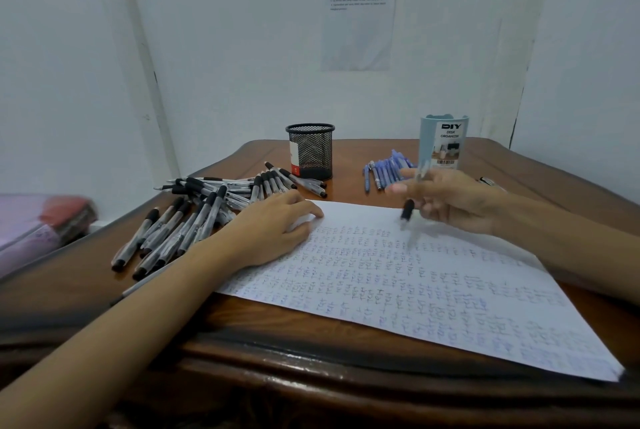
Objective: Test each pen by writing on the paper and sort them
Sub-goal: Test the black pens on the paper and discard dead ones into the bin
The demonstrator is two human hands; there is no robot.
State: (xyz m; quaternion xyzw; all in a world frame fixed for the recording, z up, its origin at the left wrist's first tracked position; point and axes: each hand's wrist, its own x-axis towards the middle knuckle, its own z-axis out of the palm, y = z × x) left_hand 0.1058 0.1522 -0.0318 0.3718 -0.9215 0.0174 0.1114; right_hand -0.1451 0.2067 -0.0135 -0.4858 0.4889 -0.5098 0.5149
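Pen [408, 212] with the black grip sits pinched in the right hand [446, 198], blurred, tip down just over the paper [433, 290]. Left hand [277, 224] lies flat on the sheet's top corner, fingers loose and spread. The page is packed with rows of tiny scribbles, too small to read. One heap of black-grip pens [194, 217] lies left, too tangled to count; a small cluster of blue pens [386, 170] lies behind. Two holders: a black mesh cup [311, 151], and a pale blue one [443, 141] reading "DIY DESK ORGANIZER". The wall notice [360, 13] is illegible.
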